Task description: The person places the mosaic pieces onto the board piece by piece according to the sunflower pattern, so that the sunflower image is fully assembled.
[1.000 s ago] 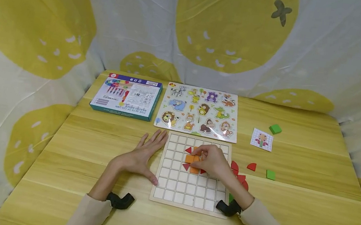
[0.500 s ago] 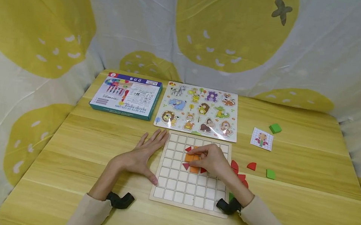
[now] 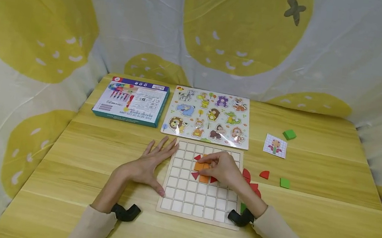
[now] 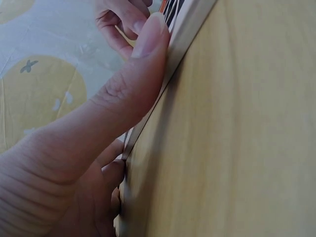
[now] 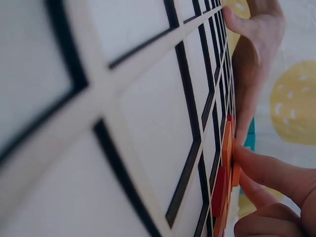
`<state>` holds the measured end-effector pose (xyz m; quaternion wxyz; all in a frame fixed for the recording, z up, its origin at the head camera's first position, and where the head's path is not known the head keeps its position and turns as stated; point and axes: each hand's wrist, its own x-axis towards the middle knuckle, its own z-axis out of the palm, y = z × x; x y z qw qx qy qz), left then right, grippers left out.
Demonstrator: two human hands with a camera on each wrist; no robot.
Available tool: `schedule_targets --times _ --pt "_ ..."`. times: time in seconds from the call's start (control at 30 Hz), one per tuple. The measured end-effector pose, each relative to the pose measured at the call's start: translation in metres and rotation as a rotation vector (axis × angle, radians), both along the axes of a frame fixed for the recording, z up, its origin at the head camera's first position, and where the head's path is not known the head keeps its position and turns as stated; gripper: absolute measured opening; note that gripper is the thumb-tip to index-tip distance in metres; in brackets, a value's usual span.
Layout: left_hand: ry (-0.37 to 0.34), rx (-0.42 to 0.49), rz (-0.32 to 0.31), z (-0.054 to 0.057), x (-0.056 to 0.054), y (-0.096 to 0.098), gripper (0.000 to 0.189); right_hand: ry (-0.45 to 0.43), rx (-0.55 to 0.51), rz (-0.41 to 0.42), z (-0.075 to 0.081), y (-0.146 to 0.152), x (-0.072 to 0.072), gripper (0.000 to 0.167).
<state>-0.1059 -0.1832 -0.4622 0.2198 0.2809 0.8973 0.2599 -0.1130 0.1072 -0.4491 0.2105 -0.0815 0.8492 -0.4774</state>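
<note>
A wooden grid board (image 3: 183, 206) lies on the table with orange squares and red triangles set near its upper middle. Spread along the board's left edge, my left hand (image 3: 148, 167) has its fingertips at the top corner and its thumb on the lower rim. My right hand (image 3: 222, 169) reaches over the board and pinches an orange square tile (image 3: 199, 166) between thumb and index finger. In the right wrist view this orange tile (image 5: 236, 173) stands slightly proud of the others. Red triangles (image 3: 195, 175) flank it; the right hand hides part of the pattern.
Red quarter-round pieces (image 3: 246, 175) and green squares (image 3: 284, 183) lie right of the board. A small pattern card (image 3: 275, 146) sits beyond them. Behind the board are an animal puzzle (image 3: 207, 115) and a boxed bead set (image 3: 131, 101).
The right index finger and thumb have shifted slightly left, onto the orange tile. The left hand stays at the board's edge, and the whole head view has drifted slightly.
</note>
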Motion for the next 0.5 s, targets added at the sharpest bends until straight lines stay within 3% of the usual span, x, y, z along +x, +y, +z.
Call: schedule_targets --times 0.5 --pt "0.016 0.02 -0.001 -0.0028 -0.0001 -0.0025 0.148 -0.017 -0.024 0.016 0.0005 0.0022 -0.0017 0.022"
